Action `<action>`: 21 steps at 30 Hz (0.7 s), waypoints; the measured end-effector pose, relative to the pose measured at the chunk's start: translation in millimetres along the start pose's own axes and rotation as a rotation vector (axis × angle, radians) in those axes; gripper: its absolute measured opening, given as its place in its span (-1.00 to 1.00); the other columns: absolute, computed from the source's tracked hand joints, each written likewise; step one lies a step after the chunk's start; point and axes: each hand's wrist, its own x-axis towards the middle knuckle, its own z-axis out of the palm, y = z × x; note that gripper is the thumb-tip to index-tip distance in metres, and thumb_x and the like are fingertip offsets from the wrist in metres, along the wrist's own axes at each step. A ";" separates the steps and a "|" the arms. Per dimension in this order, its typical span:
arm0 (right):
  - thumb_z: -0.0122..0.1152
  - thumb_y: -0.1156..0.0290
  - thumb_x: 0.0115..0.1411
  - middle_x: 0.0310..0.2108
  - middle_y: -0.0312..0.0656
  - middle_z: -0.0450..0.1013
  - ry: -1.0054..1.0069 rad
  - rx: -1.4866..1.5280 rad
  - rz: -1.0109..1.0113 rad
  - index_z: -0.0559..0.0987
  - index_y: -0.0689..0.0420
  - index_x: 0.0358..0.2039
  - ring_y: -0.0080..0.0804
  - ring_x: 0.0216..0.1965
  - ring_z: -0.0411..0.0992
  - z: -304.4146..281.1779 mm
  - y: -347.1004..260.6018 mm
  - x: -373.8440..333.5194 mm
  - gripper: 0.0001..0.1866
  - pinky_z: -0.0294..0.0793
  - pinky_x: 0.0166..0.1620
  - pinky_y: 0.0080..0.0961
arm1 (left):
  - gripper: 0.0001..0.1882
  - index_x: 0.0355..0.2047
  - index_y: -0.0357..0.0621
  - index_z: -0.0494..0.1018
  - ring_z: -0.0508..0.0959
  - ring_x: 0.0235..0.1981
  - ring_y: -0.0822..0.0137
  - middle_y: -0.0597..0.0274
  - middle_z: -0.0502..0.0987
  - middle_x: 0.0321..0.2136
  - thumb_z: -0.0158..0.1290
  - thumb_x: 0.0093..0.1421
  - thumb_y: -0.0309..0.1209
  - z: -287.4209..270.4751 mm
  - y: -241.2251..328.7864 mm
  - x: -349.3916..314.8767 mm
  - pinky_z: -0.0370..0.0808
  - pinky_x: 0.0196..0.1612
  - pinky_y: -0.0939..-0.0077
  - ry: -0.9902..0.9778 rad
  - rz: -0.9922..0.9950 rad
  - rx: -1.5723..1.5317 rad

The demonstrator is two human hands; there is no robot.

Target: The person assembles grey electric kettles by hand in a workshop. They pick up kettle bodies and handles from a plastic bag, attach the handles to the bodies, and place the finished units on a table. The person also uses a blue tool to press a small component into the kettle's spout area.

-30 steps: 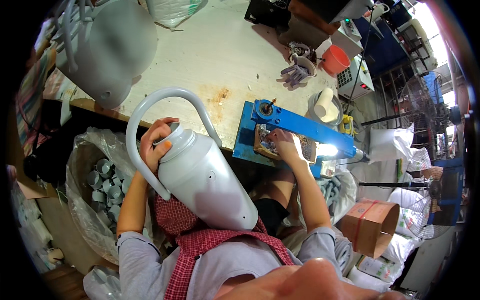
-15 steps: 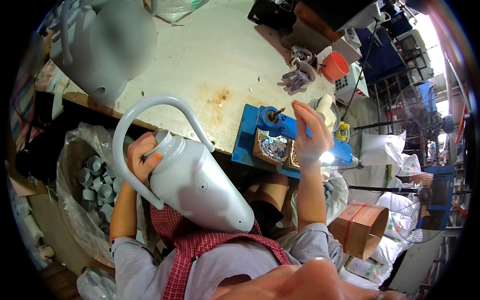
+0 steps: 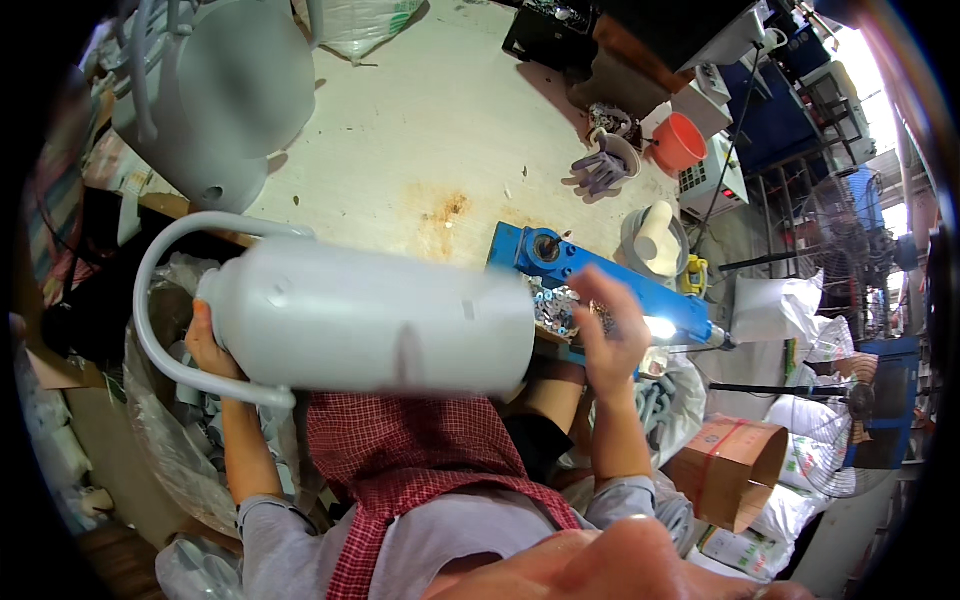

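A large light-grey jug-shaped vessel (image 3: 370,315) with a big looped handle (image 3: 150,300) lies sideways in front of me, smeared by motion. My left hand (image 3: 208,345) grips it at the narrow neck end, inside the loop; most of those fingers are hidden behind it. My right hand (image 3: 615,330) is just beyond the vessel's wide end, thumb and fingers apart and slightly curved, with nothing visible between them. Beside and partly under it is a box of small metal pieces (image 3: 552,305). A blue bench tool (image 3: 620,270) runs behind that hand along the table edge.
Similar grey vessels (image 3: 235,90) stand at the table's far left. A plastic bag of grey cups (image 3: 190,430) hangs open at lower left. On the table (image 3: 400,130) are a cup with a glove (image 3: 605,165) and a red bucket (image 3: 680,140). A cardboard box (image 3: 725,470) stands at right.
The vessel has swung from slanting to nearly level, its wide end moving up and right. My left hand went left with it. My right hand came down from the blue tool's top toward the vessel's end.
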 end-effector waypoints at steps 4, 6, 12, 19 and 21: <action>0.21 0.58 0.11 -0.08 -0.04 0.52 -0.203 0.273 0.193 0.40 0.28 0.12 -0.29 -0.06 0.51 24.1 -15.2 -14.7 -0.48 0.47 0.02 -0.40 | -0.53 -0.20 -0.37 0.52 0.53 -0.38 0.38 0.15 0.57 -0.35 -0.17 0.37 -0.14 -9.9 -26.5 15.6 0.47 -0.27 0.56 0.043 -0.038 0.061; 0.22 0.63 0.09 0.02 -0.02 0.45 -0.037 0.393 0.241 0.35 0.27 0.16 -0.26 0.02 0.46 42.1 -24.7 -16.2 -0.42 0.46 0.04 -0.40 | -0.55 -0.26 -0.37 0.53 0.54 -0.42 0.39 0.14 0.58 -0.40 -0.11 0.35 -0.15 2.9 -9.8 13.9 0.46 -0.33 0.57 0.090 -0.026 0.041; 0.24 0.65 0.11 0.01 -0.07 0.40 -0.160 0.800 0.436 0.30 0.33 0.17 -0.36 0.01 0.41 63.1 -19.5 -35.8 -0.41 0.42 0.07 -0.44 | -0.43 -0.05 -0.38 0.46 0.60 -0.20 0.18 -0.06 0.55 -0.14 -0.25 0.37 -0.05 -34.3 15.7 31.2 0.57 -0.13 0.40 0.004 -0.095 -0.138; 0.10 0.49 0.26 -0.16 -0.21 0.42 0.262 0.460 0.438 0.41 0.30 -0.01 -0.56 -0.24 0.39 44.0 -7.3 -29.6 -0.70 0.40 -0.20 -0.63 | -0.46 -0.11 -0.35 0.44 0.57 -0.28 0.29 0.05 0.55 -0.25 -0.15 0.34 -0.02 70.0 -3.7 28.4 0.54 -0.21 0.48 0.034 -0.058 -0.285; 0.05 0.45 0.30 -0.18 -0.26 0.41 0.340 0.436 0.443 0.43 0.28 -0.06 -0.56 -0.28 0.37 20.1 16.3 -53.0 -0.75 0.38 -0.24 -0.63 | -0.60 -0.34 -0.28 0.48 0.55 -0.44 0.41 0.18 0.56 -0.44 -0.07 0.32 -0.13 99.7 -9.7 24.9 0.50 -0.36 0.55 -0.070 0.003 -0.284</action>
